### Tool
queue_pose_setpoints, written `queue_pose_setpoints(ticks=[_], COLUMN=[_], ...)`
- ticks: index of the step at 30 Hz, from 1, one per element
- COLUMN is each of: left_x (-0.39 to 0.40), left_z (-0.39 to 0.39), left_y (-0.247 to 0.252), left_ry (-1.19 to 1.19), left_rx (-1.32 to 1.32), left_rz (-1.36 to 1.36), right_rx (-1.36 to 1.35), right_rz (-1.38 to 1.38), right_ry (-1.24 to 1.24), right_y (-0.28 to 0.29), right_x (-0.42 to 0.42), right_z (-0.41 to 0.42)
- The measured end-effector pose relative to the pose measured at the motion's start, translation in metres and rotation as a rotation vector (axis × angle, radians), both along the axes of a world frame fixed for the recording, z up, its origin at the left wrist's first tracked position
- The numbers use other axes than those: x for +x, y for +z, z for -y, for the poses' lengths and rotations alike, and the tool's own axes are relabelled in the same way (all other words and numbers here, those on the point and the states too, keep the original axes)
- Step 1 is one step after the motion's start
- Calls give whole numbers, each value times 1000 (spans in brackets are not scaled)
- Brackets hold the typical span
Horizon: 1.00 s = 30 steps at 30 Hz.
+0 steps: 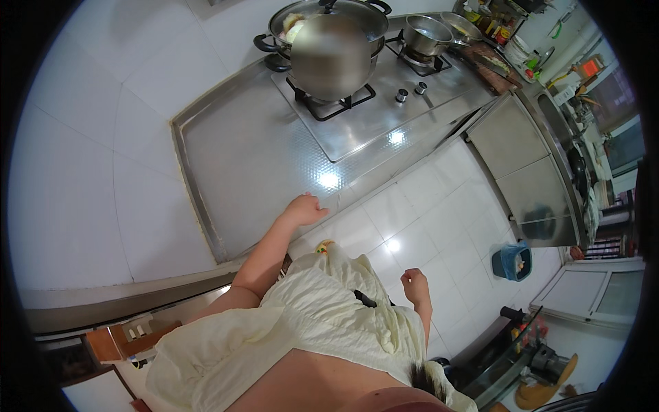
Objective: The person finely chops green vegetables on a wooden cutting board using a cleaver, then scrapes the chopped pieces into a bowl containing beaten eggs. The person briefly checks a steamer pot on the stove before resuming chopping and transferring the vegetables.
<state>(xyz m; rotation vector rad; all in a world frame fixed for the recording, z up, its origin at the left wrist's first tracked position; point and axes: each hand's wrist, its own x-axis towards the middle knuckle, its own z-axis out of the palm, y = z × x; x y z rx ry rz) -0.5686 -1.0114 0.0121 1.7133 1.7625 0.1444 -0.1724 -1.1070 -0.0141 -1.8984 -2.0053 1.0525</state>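
Note:
My left hand (305, 208), its fingers loosely curled and holding nothing, is over the front edge of the stainless steel counter (231, 170). Farther right, my right hand (415, 287) hangs above the tiled floor, fingers folded in, with nothing visible in it. Ahead of me, a large stainless steel pot with black handles stands on the left gas burner (345, 107). Pale food shows through its glass lid (355, 23). A blurred patch hides most of the pot's side. On the right burner sits a small steel saucepan (428, 35).
Two control knobs (401, 95) face me on the hob. A wooden chopping board (489, 67) bears a knife (493, 64), near a frying pan (462, 27). Steel cabinets (507, 136) line the right side. A lined bin (510, 261) stands on the tiled floor (437, 221).

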Motion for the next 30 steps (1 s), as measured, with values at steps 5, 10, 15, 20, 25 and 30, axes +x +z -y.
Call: queue_pose_setpoints(ticks=[5,10,15,20,25,30], left_x=[4,3,7,10,4,1], left_z=[2,3,2,2,-2,-6], left_y=[4,9,14,23,11,21], left_ry=[12,-26,-18,-12,-37,-28], left_rx=[-33,49,-3,-59,-12,-57], left_rz=[6,-8,-43,-62,-43,-26], right_rx=[-29,-53,-82,-70,-138,-133], right_rz=[10,35,85,22,68,96], right_ry=[9,13,54,-41,-9,0], right_y=[1,-2,5,4,11,5], right_x=[-7,-9,-17,-25,-32,-37], right_z=[1,5,-3,-4,-6,-16])
